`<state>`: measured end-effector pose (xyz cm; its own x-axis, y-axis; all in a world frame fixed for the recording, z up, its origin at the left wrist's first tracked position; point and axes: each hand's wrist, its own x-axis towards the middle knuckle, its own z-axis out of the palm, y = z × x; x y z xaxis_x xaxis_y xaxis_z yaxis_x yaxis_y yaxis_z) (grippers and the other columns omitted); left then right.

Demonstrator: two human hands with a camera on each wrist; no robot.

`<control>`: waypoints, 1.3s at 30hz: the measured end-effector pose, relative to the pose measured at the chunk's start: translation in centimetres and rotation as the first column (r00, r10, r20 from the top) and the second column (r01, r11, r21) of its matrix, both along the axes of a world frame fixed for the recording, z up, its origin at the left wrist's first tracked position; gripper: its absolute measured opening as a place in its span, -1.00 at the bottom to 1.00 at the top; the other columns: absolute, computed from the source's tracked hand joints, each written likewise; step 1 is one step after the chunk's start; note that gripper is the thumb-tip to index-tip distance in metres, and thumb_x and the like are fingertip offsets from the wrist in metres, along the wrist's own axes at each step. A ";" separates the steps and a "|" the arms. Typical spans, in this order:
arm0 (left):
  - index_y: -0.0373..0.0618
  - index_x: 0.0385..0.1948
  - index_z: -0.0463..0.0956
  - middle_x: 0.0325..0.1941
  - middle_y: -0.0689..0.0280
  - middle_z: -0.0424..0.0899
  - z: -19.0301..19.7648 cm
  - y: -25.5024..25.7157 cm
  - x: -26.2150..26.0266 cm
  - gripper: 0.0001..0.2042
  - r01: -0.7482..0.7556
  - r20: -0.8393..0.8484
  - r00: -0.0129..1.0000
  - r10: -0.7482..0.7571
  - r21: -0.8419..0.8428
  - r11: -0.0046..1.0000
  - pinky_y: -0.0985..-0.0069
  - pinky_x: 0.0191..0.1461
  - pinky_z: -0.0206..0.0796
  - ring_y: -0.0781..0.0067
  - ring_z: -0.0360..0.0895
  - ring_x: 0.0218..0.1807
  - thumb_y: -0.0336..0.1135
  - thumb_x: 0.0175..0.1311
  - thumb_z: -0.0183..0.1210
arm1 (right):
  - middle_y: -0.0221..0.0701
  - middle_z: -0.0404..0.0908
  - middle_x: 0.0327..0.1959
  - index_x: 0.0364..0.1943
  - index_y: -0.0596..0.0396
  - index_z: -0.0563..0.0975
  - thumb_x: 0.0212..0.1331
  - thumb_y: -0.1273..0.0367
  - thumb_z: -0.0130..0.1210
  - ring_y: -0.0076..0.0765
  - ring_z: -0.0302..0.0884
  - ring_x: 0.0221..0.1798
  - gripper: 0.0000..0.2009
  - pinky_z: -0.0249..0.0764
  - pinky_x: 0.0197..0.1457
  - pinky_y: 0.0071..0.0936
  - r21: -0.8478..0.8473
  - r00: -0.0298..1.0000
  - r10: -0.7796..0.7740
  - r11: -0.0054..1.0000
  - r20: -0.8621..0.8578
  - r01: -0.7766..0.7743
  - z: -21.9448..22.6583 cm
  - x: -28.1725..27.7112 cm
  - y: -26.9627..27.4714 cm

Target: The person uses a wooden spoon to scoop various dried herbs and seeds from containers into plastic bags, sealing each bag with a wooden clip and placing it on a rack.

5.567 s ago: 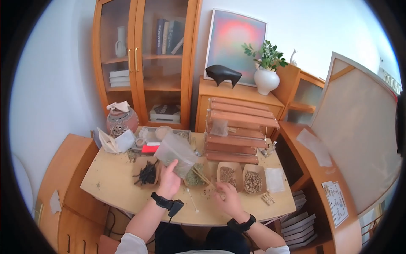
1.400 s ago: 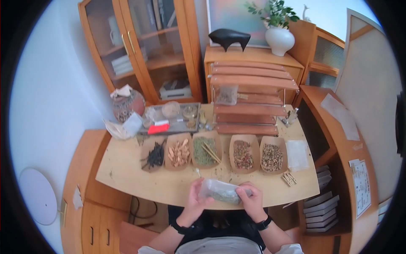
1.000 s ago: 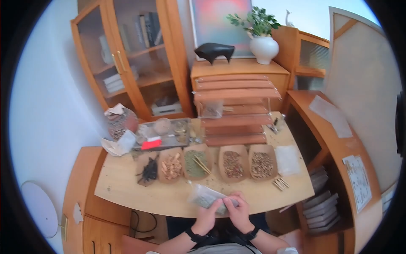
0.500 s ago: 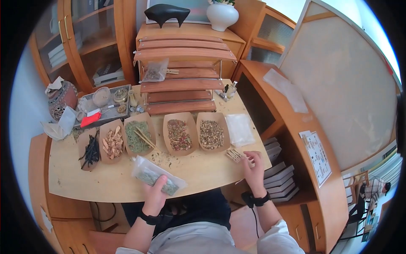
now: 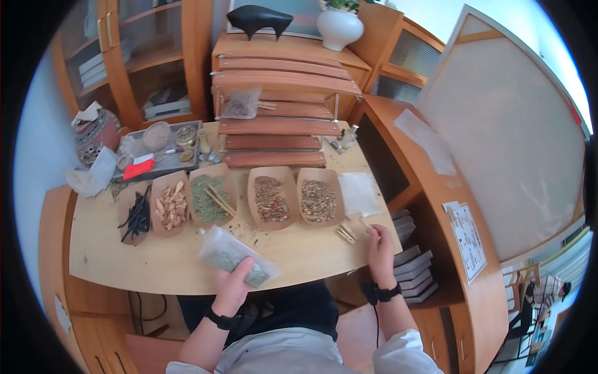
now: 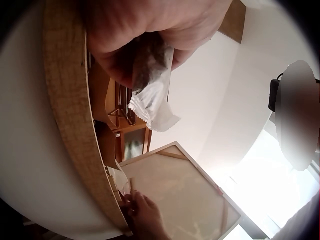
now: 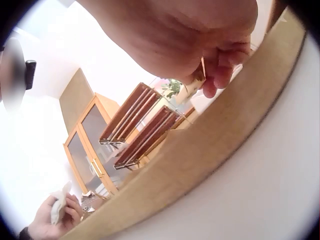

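Our left hand (image 5: pixel 231 288) grips the bag (image 5: pixel 224 250), which we should keep level, without crushing it; our right hand (image 5: pixel 381 254) pinches a peg (image 6: pixel 133 184).

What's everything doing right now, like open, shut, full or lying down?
Left hand: gripping the bag.
Bag: partly filled with green bits; can't tell if sealed.
Right hand: fingers pinching a small wooden peg.
Loose pegs: lying on the table.
Five paper trays: none empty.
Wooden sticks: resting in the green-filled tray.
Cabinet doors: shut.
White vase: upright.
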<state>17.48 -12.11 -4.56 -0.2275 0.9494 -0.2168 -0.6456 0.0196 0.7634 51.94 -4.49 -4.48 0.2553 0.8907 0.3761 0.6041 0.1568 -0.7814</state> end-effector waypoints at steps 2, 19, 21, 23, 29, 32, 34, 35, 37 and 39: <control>-0.10 0.15 0.30 0.02 0.34 0.49 0.1 0.1 0.0 -0.53 0.021 -0.008 1.000 -0.021 -0.001 1.000 0.42 0.15 0.40 0.47 0.50 0.04 -0.60 0.21 0.21 | -0.25 0.62 -0.34 -0.12 0.21 0.57 0.29 0.43 0.12 -0.22 0.57 -0.28 -0.84 0.46 -0.17 -0.43 -0.101 0.990 0.008 0.995 -0.139 -0.022 3.4 -2.5 -1.4; -0.17 0.02 0.42 -0.06 0.34 0.57 0.9 0.3 0.3 -0.66 0.016 -0.019 1.000 -0.015 0.033 0.999 0.46 0.07 0.45 0.50 0.57 -0.04 -0.59 0.21 0.24 | -0.38 0.56 -0.40 -0.21 0.14 0.54 0.20 0.38 0.27 -0.49 0.53 -0.40 -0.82 0.48 -0.26 -0.52 -0.388 0.878 0.452 0.789 -0.157 -0.476 4.9 -10.2 -2.4; -0.18 -0.01 0.45 -0.07 0.34 0.59 0.5 0.4 0.3 -0.68 0.029 -0.053 0.998 -0.027 0.032 0.999 0.47 0.06 0.45 0.51 0.57 -0.05 -0.58 0.21 0.25 | -0.45 0.59 -0.41 -0.15 0.14 0.51 0.27 0.40 0.21 -0.61 0.49 -0.42 -0.83 0.42 -0.31 -0.61 -0.298 0.752 0.406 0.738 -0.520 -0.605 4.5 -11.6 -2.6; -0.19 -0.02 0.47 -0.07 0.34 0.60 0.2 0.5 0.2 -0.69 0.051 -0.120 0.992 -0.044 0.053 0.997 0.48 0.06 0.44 0.53 0.57 -0.04 -0.56 0.21 0.26 | -0.47 0.61 -0.41 -0.13 0.14 0.51 0.31 0.40 0.19 -0.67 0.49 -0.41 -0.84 0.40 -0.32 -0.66 -0.241 0.618 0.368 0.691 -0.695 -0.682 4.7 -13.0 -2.8; -0.22 0.00 0.46 -0.08 0.34 0.61 -0.2 0.3 0.1 -0.67 0.108 -0.276 0.958 -0.079 0.091 0.990 0.50 0.06 0.43 0.56 0.55 -0.04 -0.49 0.21 0.30 | -0.48 0.64 -0.38 -0.16 0.17 0.57 0.35 0.36 0.16 -0.69 0.51 -0.34 -0.84 0.42 -0.24 -0.67 -0.218 0.638 0.489 0.665 -0.595 -0.714 5.3 -15.2 -2.3; -0.23 0.01 0.46 -0.08 0.34 0.61 -0.1 0.3 0.0 -0.65 0.129 -0.292 0.951 -0.098 0.089 0.988 0.50 0.05 0.44 0.56 0.55 -0.04 -0.47 0.21 0.31 | -0.56 0.61 -0.45 -0.25 0.18 0.61 0.34 0.33 0.18 -0.74 0.45 -0.39 -0.83 0.36 -0.31 -0.69 -0.198 0.698 0.521 0.713 -0.491 -0.672 4.8 -15.5 -2.1; -0.22 0.01 0.45 -0.09 0.35 0.60 -0.1 0.3 0.0 -0.65 0.133 -0.299 0.949 -0.100 0.092 0.987 0.50 0.05 0.44 0.56 0.55 -0.05 -0.47 0.21 0.31 | -0.58 0.59 -0.47 -0.27 0.18 0.62 0.35 0.31 0.18 -0.75 0.41 -0.40 -0.80 0.34 -0.32 -0.68 -0.220 0.723 0.520 0.722 -0.454 -0.657 5.2 -15.3 -2.1; -0.22 0.01 0.45 -0.09 0.35 0.60 -0.1 0.3 0.0 -0.65 0.131 -0.302 0.948 -0.096 0.097 0.987 0.50 0.04 0.44 0.56 0.55 -0.05 -0.47 0.21 0.31 | -0.59 0.57 -0.48 -0.26 0.19 0.62 0.34 0.31 0.18 -0.76 0.39 -0.40 -0.80 0.33 -0.32 -0.68 -0.225 0.721 0.511 0.720 -0.469 -0.656 5.1 -15.3 -2.1; -0.22 0.01 0.45 -0.10 0.35 0.60 -0.1 0.4 0.0 -0.65 0.130 -0.300 0.949 -0.094 0.103 0.986 0.50 0.04 0.44 0.57 0.55 -0.06 -0.48 0.20 0.31 | -0.61 0.53 -0.51 -0.24 0.19 0.62 0.34 0.31 0.19 -0.76 0.35 -0.41 -0.80 0.31 -0.33 -0.68 -0.234 0.716 0.488 0.720 -0.499 -0.654 4.9 -15.2 -2.1; -0.22 0.01 0.45 -0.10 0.36 0.60 0.2 0.4 0.0 -0.65 0.130 -0.288 0.953 -0.095 0.103 0.986 0.50 0.04 0.44 0.57 0.54 -0.06 -0.48 0.20 0.31 | -0.57 0.57 -0.43 -0.18 0.19 0.61 0.37 0.34 0.15 -0.74 0.42 -0.35 -0.83 0.38 -0.25 -0.69 -0.267 0.733 0.529 0.701 -0.428 -0.662 5.1 -14.8 -2.1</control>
<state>17.52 -11.73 -4.39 -0.1530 0.9873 -0.0432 -0.4031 -0.0224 0.9149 37.13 -6.64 0.65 -0.3425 0.9392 -0.0227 0.2153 0.0549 -0.9750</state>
